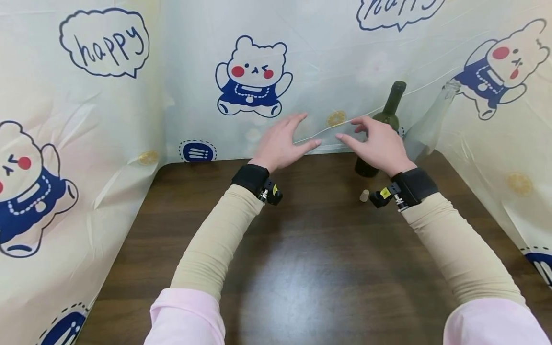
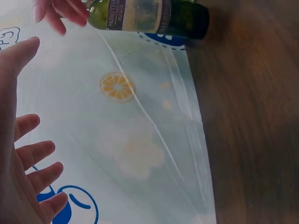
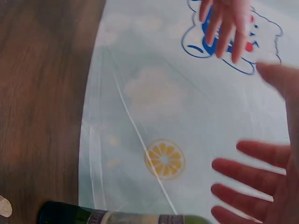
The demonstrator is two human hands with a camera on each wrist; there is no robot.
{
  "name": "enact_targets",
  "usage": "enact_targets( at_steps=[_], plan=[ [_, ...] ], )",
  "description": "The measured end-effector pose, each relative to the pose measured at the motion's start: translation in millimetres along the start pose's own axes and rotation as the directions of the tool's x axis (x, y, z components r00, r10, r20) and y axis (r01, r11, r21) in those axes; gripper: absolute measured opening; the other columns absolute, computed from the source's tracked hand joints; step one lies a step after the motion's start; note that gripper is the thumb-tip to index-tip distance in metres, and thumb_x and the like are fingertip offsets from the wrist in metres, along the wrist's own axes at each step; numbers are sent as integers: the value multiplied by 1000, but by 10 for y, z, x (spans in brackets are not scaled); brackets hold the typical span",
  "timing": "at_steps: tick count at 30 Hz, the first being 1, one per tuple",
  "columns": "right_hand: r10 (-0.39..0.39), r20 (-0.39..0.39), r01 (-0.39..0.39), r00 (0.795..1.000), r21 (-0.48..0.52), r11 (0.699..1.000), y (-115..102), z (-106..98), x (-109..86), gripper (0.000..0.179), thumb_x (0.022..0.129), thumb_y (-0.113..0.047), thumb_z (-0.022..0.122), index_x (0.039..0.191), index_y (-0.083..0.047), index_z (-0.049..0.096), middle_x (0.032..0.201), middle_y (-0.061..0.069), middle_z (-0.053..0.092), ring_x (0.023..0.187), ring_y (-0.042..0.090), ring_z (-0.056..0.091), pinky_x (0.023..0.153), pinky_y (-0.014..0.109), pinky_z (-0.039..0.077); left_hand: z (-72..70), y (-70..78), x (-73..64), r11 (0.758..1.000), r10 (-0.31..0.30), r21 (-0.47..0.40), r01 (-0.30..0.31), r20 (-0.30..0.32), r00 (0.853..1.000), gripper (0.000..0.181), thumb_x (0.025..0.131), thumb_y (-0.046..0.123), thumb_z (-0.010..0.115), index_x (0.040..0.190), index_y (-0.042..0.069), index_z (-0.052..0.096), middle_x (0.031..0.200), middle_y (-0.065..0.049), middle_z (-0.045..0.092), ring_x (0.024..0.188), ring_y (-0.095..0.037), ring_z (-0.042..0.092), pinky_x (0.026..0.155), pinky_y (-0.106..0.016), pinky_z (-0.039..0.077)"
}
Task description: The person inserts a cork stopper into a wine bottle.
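Observation:
Over the far part of the table, my left hand (image 1: 282,143) is raised with its fingers spread and nothing in it. Facing it from the right is my right hand (image 1: 383,144), also empty, its fingers loosely bent and the thumb towards the left hand. A gap separates the two thumbs. Behind the right hand stands a green wine bottle (image 1: 393,98), partly covered by that hand; its label shows in the left wrist view (image 2: 140,16). A small cork (image 1: 364,195) lies on the table near the right wrist. Whether the right hand touches the bottle is unclear, though the wrist views suggest they are apart.
To the right of the green bottle, a clear glass bottle (image 1: 431,122) stands at the table's back corner. A printed sheet (image 1: 189,96) with bears hangs around the back and sides of the brown table (image 1: 302,268). Each wrist wears a black strap with a small camera.

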State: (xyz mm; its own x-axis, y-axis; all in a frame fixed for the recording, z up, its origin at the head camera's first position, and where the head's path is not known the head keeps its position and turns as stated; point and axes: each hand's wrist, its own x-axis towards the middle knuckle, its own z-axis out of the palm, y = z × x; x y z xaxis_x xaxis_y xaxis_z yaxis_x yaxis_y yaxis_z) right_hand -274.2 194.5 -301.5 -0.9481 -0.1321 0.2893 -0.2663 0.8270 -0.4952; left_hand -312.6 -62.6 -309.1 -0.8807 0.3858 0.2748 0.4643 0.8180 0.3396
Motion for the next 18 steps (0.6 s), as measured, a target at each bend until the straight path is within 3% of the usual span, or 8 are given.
enact_targets(
  at_steps=[2,4,8,13,18],
  plan=[
    [62,-97,-58,993,39,998,42,-40,-37,79,90,-71,54,137,-7,62,119,20,71,105,37,63,86,54,47,30,15,13,1000,6,-8,-6,-1,1000,95,86,80,47,161,22,38,164,-1,41,151,-19,35,122,-41,29],
    [123,-192,-109,974,81,991,87,-84,-65,77,90,-70,55,130,-4,63,110,19,70,99,36,62,81,48,44,51,40,28,1000,13,-22,-13,1,1000,95,86,80,48,160,22,38,164,-1,41,150,-18,36,122,-40,30],
    [238,-304,-197,923,158,968,190,-160,-73,79,89,-69,56,133,-3,56,118,19,64,104,35,58,80,44,38,96,105,75,998,23,-58,-22,16,1000,93,87,79,49,161,23,38,164,0,41,150,-17,35,122,-38,29],
    [355,-306,-297,884,219,929,279,-213,-38,98,83,-75,57,148,-4,41,142,20,49,123,36,49,94,50,40,192,195,151,996,18,-86,-15,36,999,92,87,79,49,161,24,38,164,2,42,150,-16,36,121,-37,30],
    [394,-247,-343,885,226,912,344,-268,40,109,82,-78,54,159,-5,28,161,18,37,140,38,43,110,59,38,287,333,242,995,8,-96,-3,54,998,92,87,79,47,161,26,37,163,3,43,149,-16,37,121,-38,30]
  ],
)
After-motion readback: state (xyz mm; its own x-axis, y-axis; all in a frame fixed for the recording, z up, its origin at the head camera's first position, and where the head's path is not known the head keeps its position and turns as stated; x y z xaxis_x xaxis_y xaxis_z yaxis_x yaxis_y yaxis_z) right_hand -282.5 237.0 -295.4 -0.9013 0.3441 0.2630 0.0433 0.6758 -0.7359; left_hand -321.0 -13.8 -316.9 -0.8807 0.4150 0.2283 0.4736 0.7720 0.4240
